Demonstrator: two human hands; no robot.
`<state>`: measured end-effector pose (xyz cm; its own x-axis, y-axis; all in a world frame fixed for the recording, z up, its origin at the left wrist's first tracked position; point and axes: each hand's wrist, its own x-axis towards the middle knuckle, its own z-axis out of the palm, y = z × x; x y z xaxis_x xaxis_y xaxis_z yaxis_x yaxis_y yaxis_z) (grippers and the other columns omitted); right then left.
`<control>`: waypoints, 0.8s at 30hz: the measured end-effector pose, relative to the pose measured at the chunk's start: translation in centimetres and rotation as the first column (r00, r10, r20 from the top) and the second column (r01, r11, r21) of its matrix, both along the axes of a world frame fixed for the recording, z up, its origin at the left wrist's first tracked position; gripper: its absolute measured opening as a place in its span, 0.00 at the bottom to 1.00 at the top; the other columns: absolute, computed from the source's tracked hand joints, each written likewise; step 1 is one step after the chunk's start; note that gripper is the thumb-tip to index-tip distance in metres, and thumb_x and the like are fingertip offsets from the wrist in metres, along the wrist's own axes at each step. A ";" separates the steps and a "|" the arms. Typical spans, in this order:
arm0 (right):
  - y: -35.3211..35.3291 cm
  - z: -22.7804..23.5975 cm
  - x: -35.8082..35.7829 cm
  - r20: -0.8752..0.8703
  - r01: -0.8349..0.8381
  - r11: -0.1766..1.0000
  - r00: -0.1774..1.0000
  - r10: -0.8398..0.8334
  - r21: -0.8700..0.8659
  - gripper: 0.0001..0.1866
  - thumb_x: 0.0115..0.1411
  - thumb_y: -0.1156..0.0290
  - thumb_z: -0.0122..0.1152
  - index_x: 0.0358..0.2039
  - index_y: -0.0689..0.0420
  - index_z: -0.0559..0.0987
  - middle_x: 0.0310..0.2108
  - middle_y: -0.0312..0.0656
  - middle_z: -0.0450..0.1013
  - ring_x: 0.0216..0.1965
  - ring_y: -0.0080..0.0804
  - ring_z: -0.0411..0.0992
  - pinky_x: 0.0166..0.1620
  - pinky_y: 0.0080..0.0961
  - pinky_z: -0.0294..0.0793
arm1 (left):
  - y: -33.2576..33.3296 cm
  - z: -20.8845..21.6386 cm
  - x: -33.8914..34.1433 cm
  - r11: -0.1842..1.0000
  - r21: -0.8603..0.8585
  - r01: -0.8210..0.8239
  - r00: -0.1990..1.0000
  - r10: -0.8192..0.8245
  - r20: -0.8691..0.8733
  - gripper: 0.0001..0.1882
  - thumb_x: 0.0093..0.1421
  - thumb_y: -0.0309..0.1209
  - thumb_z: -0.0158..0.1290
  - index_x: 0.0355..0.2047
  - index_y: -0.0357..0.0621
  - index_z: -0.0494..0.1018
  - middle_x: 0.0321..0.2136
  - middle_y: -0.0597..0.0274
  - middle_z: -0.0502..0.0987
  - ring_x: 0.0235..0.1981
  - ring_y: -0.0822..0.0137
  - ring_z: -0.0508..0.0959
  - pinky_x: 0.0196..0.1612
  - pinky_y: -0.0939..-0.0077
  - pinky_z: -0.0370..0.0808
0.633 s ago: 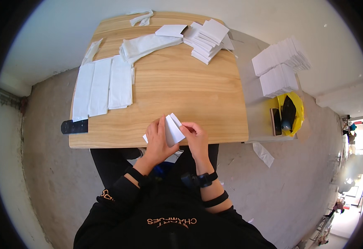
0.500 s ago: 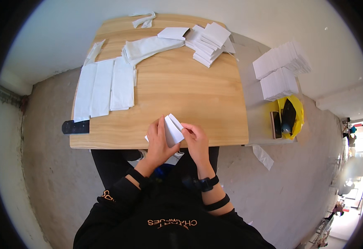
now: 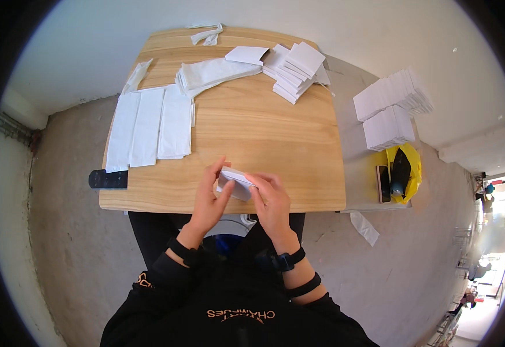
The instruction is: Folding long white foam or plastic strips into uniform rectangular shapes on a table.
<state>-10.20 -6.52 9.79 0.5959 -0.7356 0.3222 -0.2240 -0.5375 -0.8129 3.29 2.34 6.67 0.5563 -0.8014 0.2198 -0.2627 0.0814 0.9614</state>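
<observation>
Above the table's near edge I hold a small white paper box [image 3: 236, 186], tilted, with a flap edge along its top. My left hand [image 3: 209, 199] has its fingers and thumb on the box's left side. From the right, my right hand [image 3: 272, 205] pinches the upper right edge between thumb and fingers. Part of the box is hidden behind my fingers. Farther off on the wooden table [image 3: 264, 127] lie a pile of flat white boxes [image 3: 296, 69], one white box with an open dark end [image 3: 248, 55], and folded white sheets [image 3: 217, 70].
Rows of white packets [image 3: 148, 127] lie at the left, above a black object [image 3: 108, 179] at the table edge. On the grey side surface at right stand stacked white boxes [image 3: 388, 127], a phone [image 3: 383, 184] and a yellow bag [image 3: 414, 176]. A white scrap [image 3: 364, 227] lies lower right.
The box has turned from standing steeply to a flatter tilt, its top edge now running across. My right hand has shifted slightly down, and my left fingers have moved around the box's left side.
</observation>
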 end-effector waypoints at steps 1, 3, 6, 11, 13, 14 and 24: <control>0.0 0.2 0.1 -0.012 -0.013 1.000 1.000 0.013 -0.005 0.14 0.56 0.80 0.58 0.44 0.57 0.79 0.40 0.45 0.73 0.41 0.39 0.73 0.42 0.29 0.73 | 0.1 0.2 0.3 1.000 0.001 -0.001 1.000 0.001 -0.001 0.29 0.58 0.23 0.55 0.59 0.37 0.59 0.49 0.50 0.67 0.53 0.57 0.68 0.56 0.66 0.66; 0.1 0.4 0.3 -0.026 -0.029 1.000 0.999 0.028 -0.007 0.14 0.56 0.80 0.58 0.43 0.56 0.79 0.41 0.45 0.73 0.41 0.39 0.73 0.42 0.29 0.73 | 0.3 1.0 0.7 0.999 -0.043 -0.001 0.992 -0.005 -0.128 0.21 0.60 0.19 0.50 0.55 0.39 0.64 0.47 0.55 0.70 0.50 0.64 0.71 0.53 0.71 0.69; 0.2 0.2 0.3 -0.044 -0.025 1.000 0.999 0.024 -0.012 0.13 0.56 0.80 0.58 0.43 0.57 0.79 0.41 0.45 0.73 0.41 0.39 0.74 0.42 0.28 0.74 | 0.4 1.5 1.4 0.998 -0.059 -0.014 1.000 0.015 0.015 0.14 0.60 0.17 0.50 0.46 0.40 0.71 0.45 0.55 0.72 0.46 0.62 0.74 0.48 0.73 0.72; 0.6 -1.5 0.1 0.093 0.036 0.996 0.995 -0.043 0.081 0.14 0.54 0.82 0.61 0.42 0.60 0.76 0.43 0.46 0.73 0.41 0.41 0.75 0.42 0.28 0.76 | 0.3 2.1 1.8 0.998 -0.057 -0.021 0.986 0.030 0.163 0.10 0.58 0.16 0.50 0.39 0.41 0.74 0.41 0.54 0.74 0.43 0.57 0.76 0.45 0.71 0.73; 0.7 -2.0 -0.1 0.113 0.049 0.998 0.992 -0.052 0.027 0.13 0.53 0.82 0.62 0.41 0.60 0.76 0.43 0.46 0.73 0.41 0.40 0.75 0.42 0.27 0.76 | 0.4 2.5 2.0 0.999 -0.033 0.017 0.959 -0.007 0.283 0.11 0.58 0.15 0.50 0.40 0.40 0.72 0.42 0.54 0.74 0.43 0.59 0.75 0.46 0.72 0.72; 0.7 -2.0 0.0 0.134 0.061 0.998 0.989 -0.057 -0.025 0.13 0.52 0.82 0.63 0.40 0.60 0.77 0.42 0.46 0.74 0.42 0.40 0.75 0.42 0.27 0.76 | 0.5 2.5 2.0 0.999 -0.031 0.016 0.959 -0.007 0.282 0.11 0.58 0.15 0.50 0.40 0.40 0.72 0.42 0.54 0.74 0.43 0.59 0.75 0.46 0.72 0.72; 0.7 -1.8 -0.3 0.119 0.042 0.991 0.992 -0.026 -0.128 0.10 0.52 0.81 0.64 0.36 0.61 0.80 0.41 0.44 0.75 0.40 0.36 0.76 0.42 0.25 0.76 | 1.1 1.7 2.1 1.000 -0.021 -0.001 0.919 0.009 0.393 0.12 0.55 0.15 0.52 0.39 0.41 0.73 0.41 0.51 0.73 0.43 0.53 0.75 0.43 0.69 0.73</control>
<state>-10.47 -5.78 7.99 0.5237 -0.7019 0.4828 -0.1512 -0.6343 -0.7582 5.42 3.41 8.36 0.4260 -0.7919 0.4376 -0.6198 0.0970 0.7787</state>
